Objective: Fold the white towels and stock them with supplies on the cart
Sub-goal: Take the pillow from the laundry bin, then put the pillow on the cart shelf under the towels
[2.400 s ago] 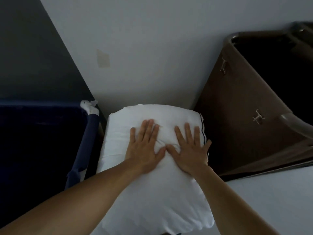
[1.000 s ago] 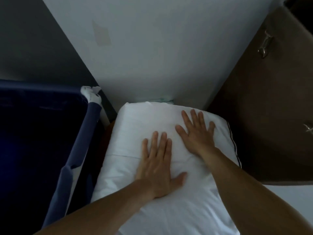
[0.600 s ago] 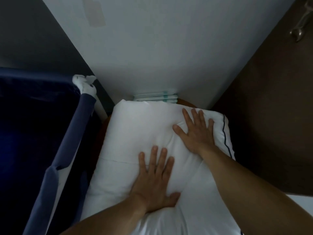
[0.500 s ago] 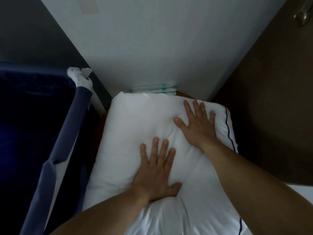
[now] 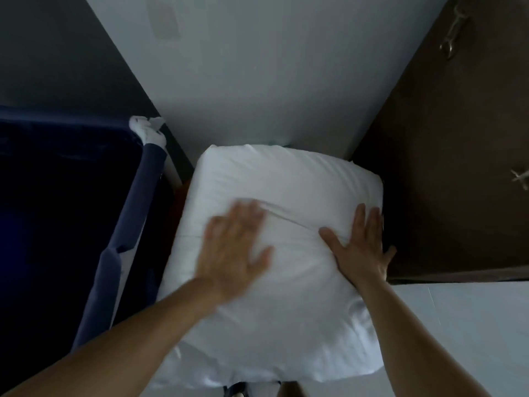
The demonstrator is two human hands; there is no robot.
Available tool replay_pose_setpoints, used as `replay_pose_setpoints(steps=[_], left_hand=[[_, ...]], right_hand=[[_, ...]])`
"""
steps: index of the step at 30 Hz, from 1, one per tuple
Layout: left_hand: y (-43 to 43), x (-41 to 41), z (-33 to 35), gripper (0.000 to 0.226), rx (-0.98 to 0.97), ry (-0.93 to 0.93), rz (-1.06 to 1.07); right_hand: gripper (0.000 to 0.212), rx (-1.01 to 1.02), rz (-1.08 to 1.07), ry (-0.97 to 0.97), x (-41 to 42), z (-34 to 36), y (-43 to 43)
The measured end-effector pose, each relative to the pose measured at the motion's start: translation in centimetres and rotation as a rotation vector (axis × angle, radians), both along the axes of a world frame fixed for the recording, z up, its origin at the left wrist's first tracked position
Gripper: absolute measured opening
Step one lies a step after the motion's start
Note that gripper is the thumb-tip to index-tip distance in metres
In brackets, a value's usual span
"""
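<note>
Both of your hands lie flat on the white pillow [image 5: 274, 253], which looks more like a cased pillow than a towel. It sits pushed up against the wall [image 5: 272, 81], between the blue laundry bag [image 5: 57, 210] on the left and the brown cabinet [image 5: 443, 167] on the right. It hides almost all of what I take to be the cart top [image 5: 178, 196]. Only a thin reddish strip shows along the pillow's left side.

Your left hand [image 5: 233, 247] rests left of the middle with its fingers spread. It is blurred, so I cannot tell how hard it presses. Your right hand [image 5: 362, 247] is at the pillow's right edge, with the fingers straight and together and the thumb splayed. Neither hand grips anything.

There are a few risks here:
- **Overhang:** the pillow seems wider than its support. If you put weight on the near end, it could tip towards you and fall.
- **Sideways slip:** a sweep to the left could slide it into the gap beside the bag.
- **Right edge:** your right palm is so close to the edge that a downward push may roll that side off towards the cabinet.
- **Creasing:** a ridge of cloth runs between your hands, and pressing on it would set the crease rather than smooth it.
</note>
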State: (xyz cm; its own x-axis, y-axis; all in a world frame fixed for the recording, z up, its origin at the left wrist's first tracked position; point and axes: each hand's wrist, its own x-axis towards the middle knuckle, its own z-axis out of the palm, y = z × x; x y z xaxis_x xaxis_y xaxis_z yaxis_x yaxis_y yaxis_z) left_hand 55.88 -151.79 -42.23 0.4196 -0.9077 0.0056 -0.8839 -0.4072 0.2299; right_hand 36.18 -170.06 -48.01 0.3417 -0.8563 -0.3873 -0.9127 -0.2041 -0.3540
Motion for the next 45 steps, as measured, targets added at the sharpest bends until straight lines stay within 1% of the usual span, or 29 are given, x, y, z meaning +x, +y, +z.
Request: replay_pose_setpoints(steps=[1, 2, 3, 4, 5, 6, 8, 9, 11, 13, 17, 19, 23, 27, 28, 29, 31, 32, 34, 36, 39, 42, 45], left_hand=[[0.4, 2.1, 0.2, 0.078, 0.006, 0.058, 0.153], [1.0, 4.0, 0.1, 0.082, 0.029, 0.17, 0.295], [1.6, 5.7, 0.0, 0.09, 0.031, 0.372, 0.404], [2.0, 7.0, -0.4, 0.1, -0.017, 0.601, 0.471], [2.5, 8.1, -0.8, 0.109, -0.067, 0.772, 0.522], [3.0, 8.8, -1.2, 0.116, -0.089, 0.895, 0.585], [4.2, 10.0, -2.4, 0.124, -0.084, 1.115, 0.75], [4.7, 10.3, -3.0, 0.125, -0.054, 1.21, 0.813], [5.3, 10.8, -4.1, 0.122, 0.03, 1.321, 0.859], [5.3, 11.0, -5.0, 0.121, 0.061, 1.329, 0.864], [4.7, 10.9, -5.4, 0.127, 0.038, 1.337, 0.837], [4.8, 10.7, -4.9, 0.123, 0.026, 1.339, 0.84], [4.9, 9.6, -3.1, 0.111, -0.029, 1.326, 0.809], [5.0, 7.6, 0.7, 0.108, -0.106, 1.307, 0.737], [5.1, 7.2, 1.9, 0.104, -0.117, 1.305, 0.7], [5.2, 6.8, 3.1, 0.094, -0.129, 1.305, 0.671], [5.9, 6.0, 5.2, 0.065, -0.169, 1.313, 0.65], [6.3, 5.5, 6.4, 0.056, -0.186, 1.319, 0.648], [7.3, 4.1, 8.7, 0.045, -0.198, 1.326, 0.63], [8.4, 2.3, 10.9, 0.046, -0.225, 1.333, 0.623], [10.5, -0.8, 13.7, 0.059, -0.233, 1.364, 0.567], [12.7, -4.7, 15.9, 0.057, -0.243, 1.388, 0.481], [15.3, -9.1, 16.7, 0.058, -0.246, 1.414, 0.427]], right_hand=[[0.113, 0.028, -0.061, -0.06, 0.3, -0.1, -0.3], [0.12, 0.062, -0.148, -0.127, 0.5, -0.3, -0.5], [0.127, 0.104, -0.256, -0.198, 0.5, -0.6, -0.6], [0.136, 0.154, -0.369, -0.266, 0.4, -0.9, -0.7], [0.144, 0.201, -0.463, -0.318, 0.3, -1.4, -0.7], [0.15, 0.23, -0.527, -0.349, 0.2, -1.9, -0.6], [0.157, 0.264, -0.599, -0.386, 0.0, -3.0, -0.4], [0.16, 0.287, -0.626, -0.4, 0.0, -3.5, -0.4], [0.165, 0.34, -0.667, -0.408, 0.1, -4.5, -0.8], [0.165, 0.369, -0.682, -0.404, 0.4, -5.4, -1.2], [0.164, 0.415, -0.721, -0.421, 0.6, -6.2, -1.9], [0.16, 0.436, -0.708, -0.454, 0.4, -6.1, -2.1], [0.147, 0.438, -0.641, -0.535, -0.2, -5.1, -2.1], [0.148, 0.443, -0.562, -0.598, -0.7, -3.1, -1.2], [0.147, 0.445, -0.554, -0.618, -0.8, -2.4, -0.9], [0.145, 0.45, -0.556, -0.639, -0.9, -1.6, -0.7], [0.137, 0.455, -0.573, -0.691, -1.5, 0.3, -0.1], [0.132, 0.451, -0.578, -0.722, -2.0, 1.5, 0.2], [0.121, 0.437, -0.575, -0.791, -3.2, 3.8, 1.0], [0.114, 0.407, -0.572, -0.858, -5.0, 6.1, 2.2], [0.103, 0.351, -0.569, -0.939, -8.4, 8.9, 4.9], [0.093, 0.277, -0.578, -0.996, -13.1, 11.1, 8.2], [0.087, 0.226, -0.599, -1.018, -18.5, 12.9, 11.5]])
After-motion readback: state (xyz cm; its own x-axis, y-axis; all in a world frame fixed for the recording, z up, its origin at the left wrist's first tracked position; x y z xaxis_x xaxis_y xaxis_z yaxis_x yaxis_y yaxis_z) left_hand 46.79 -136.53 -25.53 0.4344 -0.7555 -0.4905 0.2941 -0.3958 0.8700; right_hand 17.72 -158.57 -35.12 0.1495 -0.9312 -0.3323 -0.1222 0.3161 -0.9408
